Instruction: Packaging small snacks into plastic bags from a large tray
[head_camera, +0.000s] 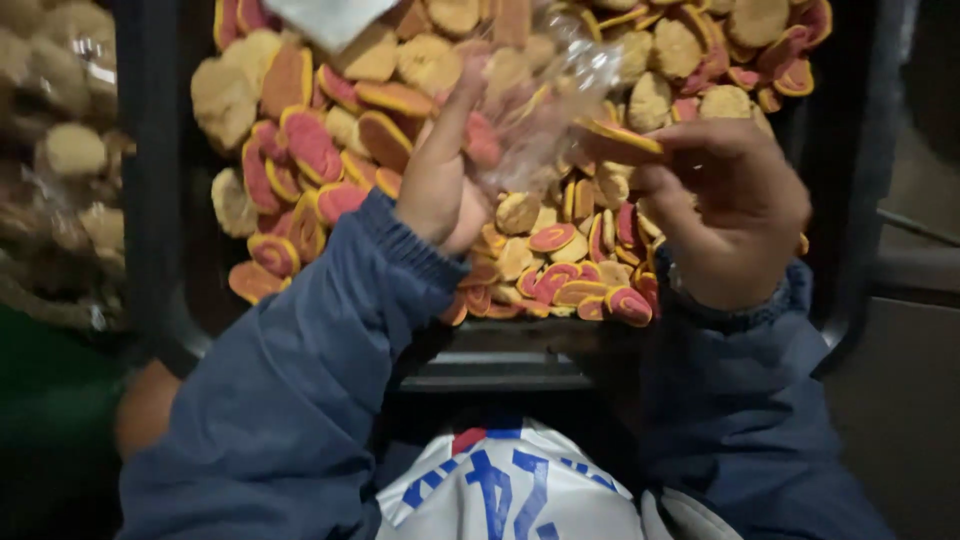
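Fingers of right hand pinched together on a flat orange biscuit, held edge-on toward the bag mouth; left hand clamped on the clear plastic bag (biscuits already inside), keeping it raised and open over the heap; beyond, loose pink-and-tan biscuits piled in a dark tray, close for picking

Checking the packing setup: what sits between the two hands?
In the head view, a clear plastic bag hangs between the left hand and right hand, over the pink-and-yellow cookies.
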